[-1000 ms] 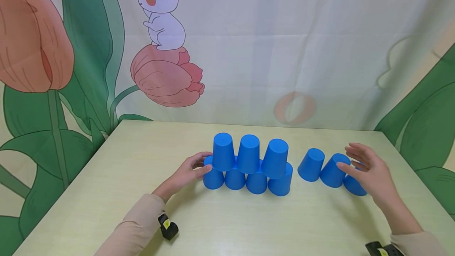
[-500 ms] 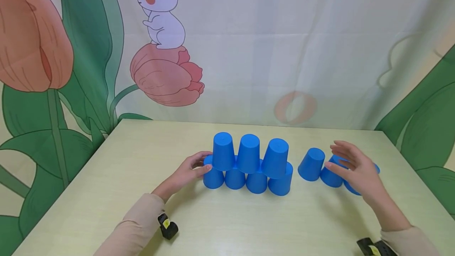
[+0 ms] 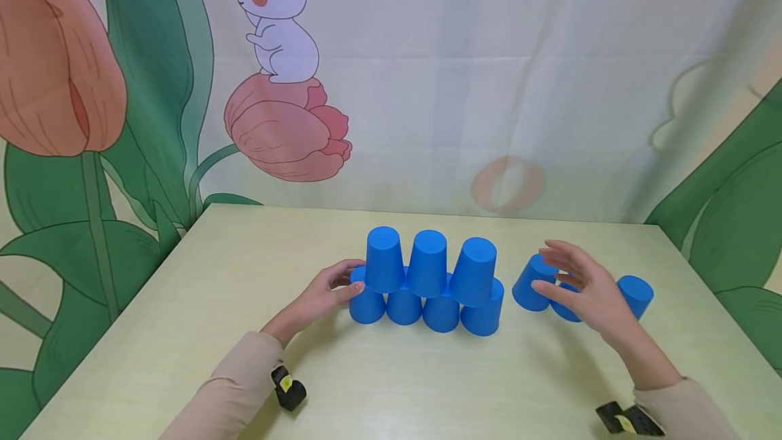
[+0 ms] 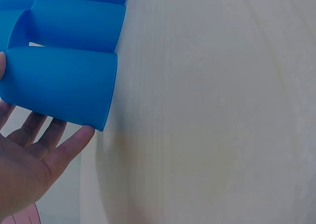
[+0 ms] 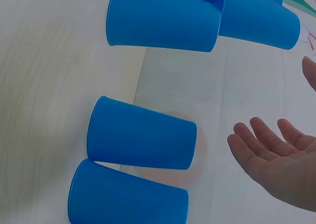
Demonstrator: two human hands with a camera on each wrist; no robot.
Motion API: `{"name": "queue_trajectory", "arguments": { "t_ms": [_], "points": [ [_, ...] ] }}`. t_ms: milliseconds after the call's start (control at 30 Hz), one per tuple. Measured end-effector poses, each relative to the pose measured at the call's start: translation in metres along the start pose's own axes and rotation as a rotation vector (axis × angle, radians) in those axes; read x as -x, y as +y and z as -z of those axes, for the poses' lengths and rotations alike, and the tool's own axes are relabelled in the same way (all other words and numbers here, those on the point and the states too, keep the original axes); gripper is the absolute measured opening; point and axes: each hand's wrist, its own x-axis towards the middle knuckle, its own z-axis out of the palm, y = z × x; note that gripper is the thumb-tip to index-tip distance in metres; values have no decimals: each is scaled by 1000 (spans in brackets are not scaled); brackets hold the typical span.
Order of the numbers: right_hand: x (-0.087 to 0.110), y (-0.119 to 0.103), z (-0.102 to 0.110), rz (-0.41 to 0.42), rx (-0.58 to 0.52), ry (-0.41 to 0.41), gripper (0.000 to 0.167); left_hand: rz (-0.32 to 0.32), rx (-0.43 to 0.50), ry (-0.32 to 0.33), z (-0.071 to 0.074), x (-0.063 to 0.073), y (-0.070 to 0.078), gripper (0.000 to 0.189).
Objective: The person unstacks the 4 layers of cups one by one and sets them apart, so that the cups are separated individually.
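Note:
My left hand [image 3: 326, 294] grips the leftmost blue cup [image 3: 366, 305] of an upside-down bottom row, thumb in front and fingers behind. In the left wrist view its fingertips touch the side of that cup [image 4: 59, 81]. Three more inverted cups stand on this row, including the left upper cup [image 3: 383, 260], the middle upper cup [image 3: 427, 265] and the right upper cup [image 3: 473, 271]. My right hand [image 3: 589, 290] holds nothing, fingers loosely bent, in front of three single inverted cups. It partly hides the left one [image 3: 529, 287], middle one [image 3: 563, 309] and right one [image 3: 637, 295].
A pale wooden table [image 3: 427, 386] bears all the cups. Behind its far edge hangs a curtain [image 3: 427, 87] printed with a rabbit and tulips. A black wrist device [image 3: 288, 389] sits at the left cuff, another device [image 3: 629, 419] at the right.
My right hand has moved left, from in front of the rightmost single cup toward the leftmost, uncovering the right one. The left hand and the stacked cups have stayed put.

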Motion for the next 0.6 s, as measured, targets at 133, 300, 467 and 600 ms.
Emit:
{"name": "queue_trajectory", "arguments": {
  "t_ms": [133,300,467,600],
  "points": [
    [-3,-4,-5,10,-22,-29,69,6,4,1,0,0,0,46],
    [-7,-8,-11,42,-48,-52,69,13,1,4,0,0,-1,46],
    [-12,-12,-19,56,-60,-64,69,12,3,2,0,0,-1,47],
    [-17,-13,-27,57,-75,-62,70,10,2,1,0,0,0,46]
  ]
}}
